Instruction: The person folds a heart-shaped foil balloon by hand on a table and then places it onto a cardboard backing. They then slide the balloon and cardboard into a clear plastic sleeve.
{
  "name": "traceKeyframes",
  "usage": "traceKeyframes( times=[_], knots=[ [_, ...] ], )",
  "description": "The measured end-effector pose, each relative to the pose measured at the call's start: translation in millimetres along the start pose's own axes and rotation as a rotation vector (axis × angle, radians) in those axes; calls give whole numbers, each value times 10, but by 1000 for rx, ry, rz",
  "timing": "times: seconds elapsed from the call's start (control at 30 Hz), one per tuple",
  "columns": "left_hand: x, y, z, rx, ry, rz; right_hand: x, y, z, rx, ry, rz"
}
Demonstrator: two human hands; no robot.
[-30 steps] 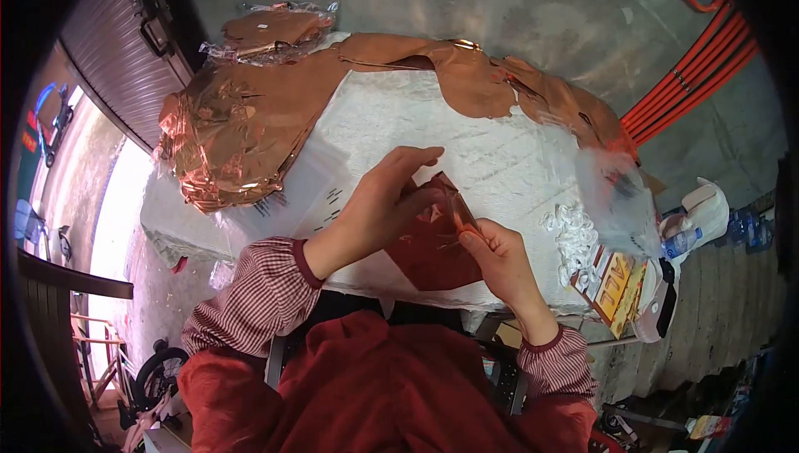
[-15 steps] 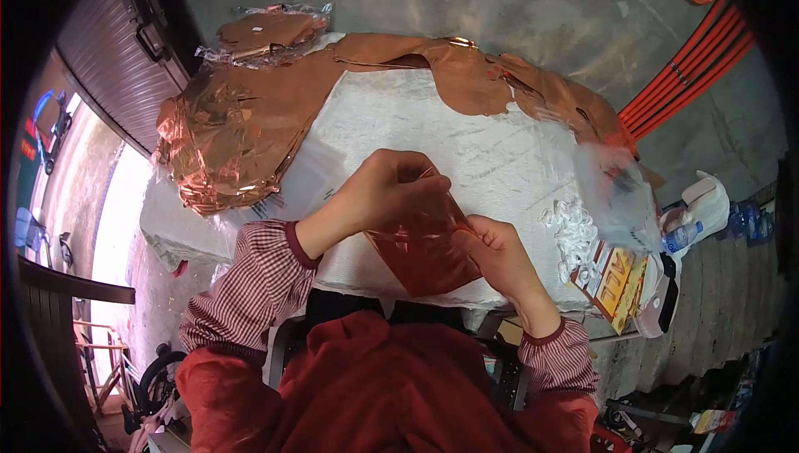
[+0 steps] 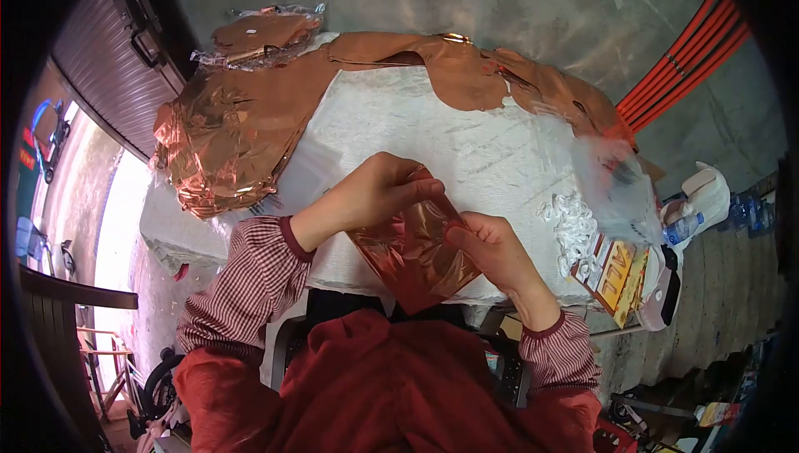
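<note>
A shiny reddish-copper foil piece (image 3: 416, 257) hangs between my two hands over the near edge of the white-covered table (image 3: 383, 120). My left hand (image 3: 387, 191) pinches its upper edge, fingers closed. Thumb and fingers of my right hand (image 3: 487, 245) grip its right side. Large copper foil sheets (image 3: 233, 128) lie crumpled along the left and far sides of the table. Clear plastic sheets (image 3: 312, 170) rest left of my left hand.
White stringy loops (image 3: 574, 228) lie right of my right hand, beside a yellow printed card (image 3: 620, 278) and clear plastic bags (image 3: 612, 187). A wrapped copper packet (image 3: 262, 35) sits at the far left. Bottles (image 3: 745, 210) and orange pipes (image 3: 682, 54) are at the right.
My left hand has changed from spread fingers to a pinch on the foil's upper edge. The foil has opened out wider and hangs a little lower between my hands.
</note>
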State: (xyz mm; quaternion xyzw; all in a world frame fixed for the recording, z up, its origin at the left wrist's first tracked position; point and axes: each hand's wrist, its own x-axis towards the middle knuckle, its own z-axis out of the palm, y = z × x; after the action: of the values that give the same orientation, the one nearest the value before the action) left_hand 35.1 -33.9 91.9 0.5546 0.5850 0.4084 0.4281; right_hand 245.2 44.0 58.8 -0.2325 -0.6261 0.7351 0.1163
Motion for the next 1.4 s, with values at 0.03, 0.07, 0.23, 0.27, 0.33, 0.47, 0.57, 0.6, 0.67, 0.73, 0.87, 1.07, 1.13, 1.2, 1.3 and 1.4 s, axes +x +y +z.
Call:
traceKeyframes(
  times=[0.03, 0.07, 0.23, 0.27, 0.33, 0.47, 0.57, 0.6, 0.67, 0.73, 0.87, 1.07, 1.13, 1.2, 1.3, 1.4],
  knots=[
    [1, -1, 6, 13, -14, -3, 13, 2, 7, -21, 9, -9],
    [-1, -7, 13, 13, -20, -4, 23, 4, 14, -42, 20, -17],
    [9, -92, 125, 206, 240, 199, 84, -82, -77, -73, 3, 152],
    [23, -108, 124, 204, 233, 203, 91, -51, -137, -134, -31, 178],
    [30, -139, 89, 100, 351, 148, 46, 56, -202, -135, 8, 115],
    [-18, -160, 58, 124, 369, 121, -98, 184, -222, -64, 81, 28],
    [-3, -239, 61, 4, 345, 63, -134, 257, -395, 38, 94, 40],
    [8, -290, 49, -19, 356, 78, -132, 250, -409, 40, 98, 38],
    [25, -327, 53, -44, 365, 96, -119, 201, -411, 235, 130, -74],
    [20, -333, 74, -82, 420, 86, -103, 201, -369, 198, 174, -121],
    [10, -307, 195, -172, 496, 191, -60, 146, -124, 113, 311, -202],
    [38, -453, 244, -367, 527, 137, 21, 214, -126, 123, 333, -210],
    [48, -502, 237, -280, 555, 229, 23, 141, -125, 121, 323, -224],
    [23, -463, 241, -313, 551, 190, 29, 98, -143, 121, 312, -229],
    [-32, -379, 261, -366, 527, 134, 58, 66, -217, -119, 324, -283],
    [-22, -389, 296, -389, 548, 136, 94, 68, -254, -303, 289, -241]
  ],
)
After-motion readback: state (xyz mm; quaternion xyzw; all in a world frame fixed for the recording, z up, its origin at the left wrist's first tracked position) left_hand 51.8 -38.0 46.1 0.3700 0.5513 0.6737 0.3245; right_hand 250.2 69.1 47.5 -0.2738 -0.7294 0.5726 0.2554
